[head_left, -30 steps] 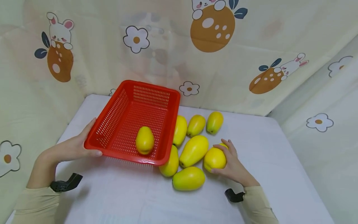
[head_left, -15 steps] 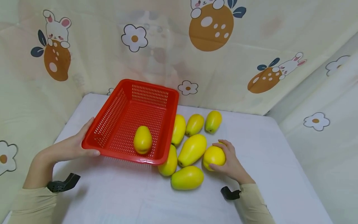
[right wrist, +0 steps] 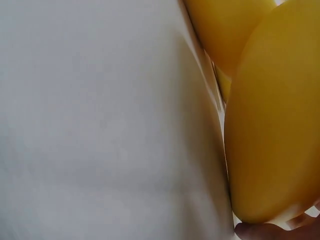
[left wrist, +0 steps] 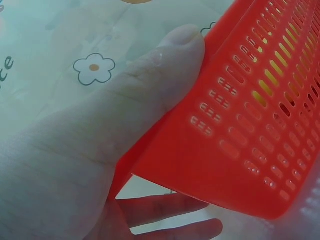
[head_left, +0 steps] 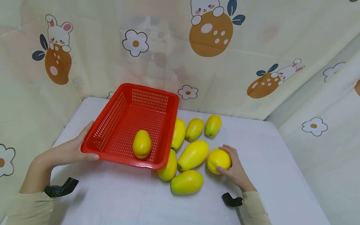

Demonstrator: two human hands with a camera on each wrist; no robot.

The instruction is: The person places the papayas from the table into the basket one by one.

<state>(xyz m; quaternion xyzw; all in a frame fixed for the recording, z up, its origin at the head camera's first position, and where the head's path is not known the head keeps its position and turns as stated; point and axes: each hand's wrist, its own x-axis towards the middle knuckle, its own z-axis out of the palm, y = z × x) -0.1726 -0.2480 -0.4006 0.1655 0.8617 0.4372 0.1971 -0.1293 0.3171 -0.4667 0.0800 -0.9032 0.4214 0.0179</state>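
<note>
My left hand (head_left: 67,153) grips the near left corner of a red plastic basket (head_left: 118,158), thumb over the rim. In the left wrist view, fingers (left wrist: 167,207) show beyond the basket wall (left wrist: 185,170). One yellow mango (head_left: 142,144) lies inside it toward the near right. My right hand (head_left: 235,172) holds another mango (head_left: 218,161) from its right side, thumb in front and fingers behind. Seen from the right wrist, that mango (right wrist: 280,120) stands close beside the white cloth, a fingertip (right wrist: 255,231) at its lower end.
Several loose mangoes lie between basket and right hand, among them a large one (head_left: 193,155) in the middle and a greenish one (head_left: 187,182) nearest. The basket's right side overlaps two of them. A printed curtain (head_left: 157,65) hangs behind the white-covered table (head_left: 126,200).
My right hand has shifted slightly right with its mango, widening the gap to the large middle one. The left hand keeps its grip on the basket; the head view has moved a little.
</note>
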